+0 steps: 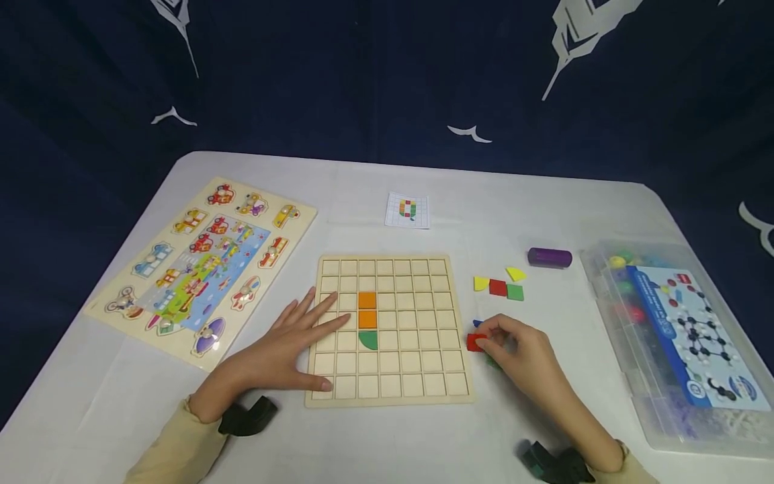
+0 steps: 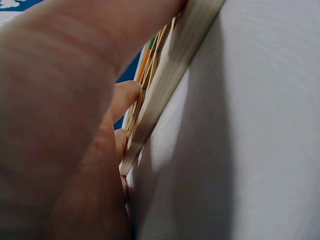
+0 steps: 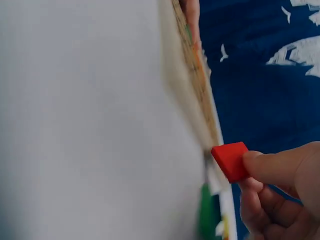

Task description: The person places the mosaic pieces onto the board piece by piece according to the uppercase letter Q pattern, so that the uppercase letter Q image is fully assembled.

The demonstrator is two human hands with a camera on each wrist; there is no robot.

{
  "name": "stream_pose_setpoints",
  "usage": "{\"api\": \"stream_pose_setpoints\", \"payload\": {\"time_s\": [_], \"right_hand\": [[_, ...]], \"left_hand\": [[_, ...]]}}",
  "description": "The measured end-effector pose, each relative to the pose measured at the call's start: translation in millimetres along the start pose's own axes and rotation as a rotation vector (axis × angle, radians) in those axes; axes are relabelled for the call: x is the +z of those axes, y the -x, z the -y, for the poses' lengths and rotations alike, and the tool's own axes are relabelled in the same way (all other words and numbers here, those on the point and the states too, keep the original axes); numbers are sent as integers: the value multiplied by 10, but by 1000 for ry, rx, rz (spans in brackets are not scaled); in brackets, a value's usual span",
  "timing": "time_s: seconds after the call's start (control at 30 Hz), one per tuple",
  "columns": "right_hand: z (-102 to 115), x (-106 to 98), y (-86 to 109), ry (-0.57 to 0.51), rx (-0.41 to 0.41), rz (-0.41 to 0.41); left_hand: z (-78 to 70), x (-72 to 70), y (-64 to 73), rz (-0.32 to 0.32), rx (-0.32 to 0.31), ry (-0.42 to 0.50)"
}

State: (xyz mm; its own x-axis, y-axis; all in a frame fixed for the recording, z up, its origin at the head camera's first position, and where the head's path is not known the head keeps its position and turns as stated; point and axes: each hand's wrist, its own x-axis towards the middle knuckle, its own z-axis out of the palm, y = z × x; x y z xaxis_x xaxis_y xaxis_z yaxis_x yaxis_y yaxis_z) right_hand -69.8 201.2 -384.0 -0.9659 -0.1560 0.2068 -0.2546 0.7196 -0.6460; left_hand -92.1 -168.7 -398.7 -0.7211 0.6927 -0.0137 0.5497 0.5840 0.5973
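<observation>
A wooden grid board (image 1: 411, 363) lies mid-table with two orange square tiles (image 1: 367, 310) stacked in one column and a green quarter-round tile (image 1: 368, 340) below them. My left hand (image 1: 281, 346) rests spread on the board's left edge, fingers straight. Just off the board's right edge, my right hand (image 1: 523, 353) pinches a red square tile (image 3: 232, 161) between thumb and finger. A blue tile (image 1: 478, 323) and a green piece (image 1: 492, 362) show partly beside that hand. Behind it lie yellow tiles (image 1: 516, 273), a red tile (image 1: 498, 288) and a green square (image 1: 515, 292).
A pattern card (image 1: 408, 210) lies beyond the board. At left is a picture puzzle board (image 1: 205, 269). A purple cylinder (image 1: 549, 257) and a clear plastic box (image 1: 641, 403), topped by a blue-and-white molecule-model leaflet (image 1: 704, 343), occupy the right side.
</observation>
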Motion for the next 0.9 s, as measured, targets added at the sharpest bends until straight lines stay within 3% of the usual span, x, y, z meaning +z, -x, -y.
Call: {"api": "stream_pose_setpoints", "payload": {"time_s": [0.1, 0.27, 0.37, 0.6, 0.9], "right_hand": [[98, 40, -118, -144, -7, 42], [298, 256, -352, -461, 47, 179], [391, 414, -460, -545, 48, 252], [473, 632, -485, -395, -76, 260], [523, 654, -435, -251, -159, 266]], "left_hand": [[-1, 6, 11, 5, 0, -1], [-10, 4, 10, 11, 0, -4], [-11, -5, 1, 11, -1, -13], [-7, 2, -13, 20, -22, 1], [-30, -21, -19, 28, -47, -7]]}}
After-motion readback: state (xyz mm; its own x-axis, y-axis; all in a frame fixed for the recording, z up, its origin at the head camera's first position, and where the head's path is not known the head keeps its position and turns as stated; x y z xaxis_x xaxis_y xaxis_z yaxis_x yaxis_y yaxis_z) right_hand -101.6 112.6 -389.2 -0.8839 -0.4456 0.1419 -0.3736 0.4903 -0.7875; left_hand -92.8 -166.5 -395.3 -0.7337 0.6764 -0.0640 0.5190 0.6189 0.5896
